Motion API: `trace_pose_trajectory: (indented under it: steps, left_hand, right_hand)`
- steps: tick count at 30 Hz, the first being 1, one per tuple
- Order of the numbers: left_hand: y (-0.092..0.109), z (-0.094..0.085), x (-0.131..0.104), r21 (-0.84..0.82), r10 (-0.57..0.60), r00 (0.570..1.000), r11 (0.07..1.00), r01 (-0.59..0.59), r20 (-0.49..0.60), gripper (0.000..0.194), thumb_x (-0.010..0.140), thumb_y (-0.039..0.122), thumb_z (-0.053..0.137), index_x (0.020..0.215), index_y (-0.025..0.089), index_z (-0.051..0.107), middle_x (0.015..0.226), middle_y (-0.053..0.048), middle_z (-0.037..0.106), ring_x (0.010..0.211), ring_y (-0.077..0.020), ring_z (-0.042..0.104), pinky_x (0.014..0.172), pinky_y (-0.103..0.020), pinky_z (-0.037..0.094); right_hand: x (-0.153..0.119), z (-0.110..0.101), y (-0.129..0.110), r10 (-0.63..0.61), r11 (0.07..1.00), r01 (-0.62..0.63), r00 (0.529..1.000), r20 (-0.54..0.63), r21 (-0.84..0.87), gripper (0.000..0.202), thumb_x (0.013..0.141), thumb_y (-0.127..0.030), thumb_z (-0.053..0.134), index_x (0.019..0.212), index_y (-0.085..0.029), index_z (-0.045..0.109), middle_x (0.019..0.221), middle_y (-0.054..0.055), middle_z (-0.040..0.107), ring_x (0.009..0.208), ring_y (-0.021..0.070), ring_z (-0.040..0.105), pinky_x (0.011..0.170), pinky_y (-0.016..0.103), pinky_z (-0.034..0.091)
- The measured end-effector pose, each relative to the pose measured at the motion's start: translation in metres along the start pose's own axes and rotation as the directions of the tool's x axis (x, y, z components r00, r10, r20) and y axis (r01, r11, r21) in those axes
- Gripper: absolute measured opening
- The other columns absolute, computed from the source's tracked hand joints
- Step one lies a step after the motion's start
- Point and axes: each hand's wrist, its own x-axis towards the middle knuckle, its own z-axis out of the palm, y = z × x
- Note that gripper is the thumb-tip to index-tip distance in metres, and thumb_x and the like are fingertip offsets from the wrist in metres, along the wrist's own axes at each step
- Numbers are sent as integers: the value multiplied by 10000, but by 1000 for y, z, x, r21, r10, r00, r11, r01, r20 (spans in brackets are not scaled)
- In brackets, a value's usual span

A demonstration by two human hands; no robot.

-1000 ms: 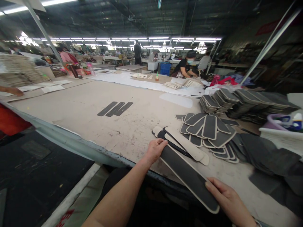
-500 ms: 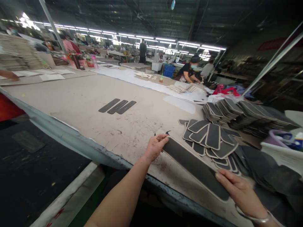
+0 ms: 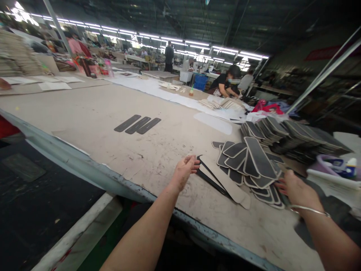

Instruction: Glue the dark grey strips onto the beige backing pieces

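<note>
My left hand (image 3: 184,170) is over the table, fingers apart and holding nothing, beside the upper end of a pale strip (image 3: 225,182) and a black-edged strip (image 3: 211,180). On the right, my right hand (image 3: 299,188), a bracelet at its wrist, is open at the edge of a loose pile of dark, pale-rimmed panels (image 3: 235,162). A long dark panel (image 3: 261,157) lies on top of that pile. Dark sheet material (image 3: 332,205) sits partly behind my right wrist.
Three dark strips (image 3: 137,124) lie mid-table (image 3: 93,113). Stacked dark panels (image 3: 301,133) stand at the right, near a white bin (image 3: 332,182) and a purple container (image 3: 321,163). A masked person (image 3: 222,83) works across the table. Pale stacks (image 3: 17,56) stand far left.
The long dark panel has left both hands and now rests on the pile. Both hands have opened; the right moved up toward the pile. The pale and black-edged strips are now uncovered.
</note>
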Motion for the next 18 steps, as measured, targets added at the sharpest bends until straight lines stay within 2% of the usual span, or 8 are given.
trace_pose_trajectory:
  steps: [2, 5, 7, 10, 13, 18]
  left_hand:
    - [-3, 0, 0, 62, -10, 1000, 998, 9, 18, 380, 779, 381, 580, 1054, 122, 535, 977, -113, 632, 759, -137, 617, 616, -208, 439]
    - [-6, 3, -1, 127, -8, 999, 992, 1, 51, 348, 768, 337, 597, 1034, 120, 541, 938, -94, 636, 756, -131, 613, 634, -211, 431]
    - [-8, 5, -2, 174, -9, 997, 985, -5, 79, 314, 771, 307, 591, 1015, 114, 552, 916, -88, 639, 756, -130, 611, 644, -215, 428]
    - [-10, 8, -4, 236, -40, 992, 972, 11, 120, 271, 772, 260, 582, 991, 101, 563, 895, -91, 644, 749, -132, 613, 648, -223, 427]
    - [-11, 9, -6, 250, -54, 990, 968, 19, 133, 259, 757, 255, 597, 966, 105, 572, 881, -86, 648, 737, -132, 616, 651, -228, 429]
    - [-14, 10, -6, 227, -36, 990, 974, 4, 136, 284, 724, 301, 631, 934, 114, 590, 847, -83, 656, 729, -140, 620, 652, -236, 435]
  right_hand:
    - [1, 7, 5, 0, 990, 1, 1000, 6, -143, 693, 784, -610, 373, 1188, -61, 501, 939, 257, 613, 825, 355, 605, 624, 445, 458]
    - [-26, 40, -1, -101, 968, 135, 981, 166, -211, 654, 794, -582, 400, 1256, -122, 453, 1028, 186, 613, 884, 304, 602, 744, 432, 472]
    - [-51, 68, -11, -230, 946, 282, 932, 281, -162, 636, 792, -554, 440, 1278, -145, 434, 1126, 143, 585, 973, 265, 578, 825, 398, 469]
    - [-76, 100, -23, -395, 859, 466, 866, 306, -212, 619, 774, -516, 504, 1245, -116, 478, 1254, 159, 492, 1131, 283, 472, 927, 414, 415]
    - [-78, 107, -26, -428, 820, 505, 854, 297, -271, 455, 837, -445, 447, 1155, -143, 566, 1191, 135, 550, 1082, 258, 517, 901, 396, 444]
    - [-67, 92, -23, -489, 790, 566, 814, 312, -238, 354, 896, -387, 359, 1041, -226, 639, 1104, 59, 618, 991, 207, 580, 836, 358, 494]
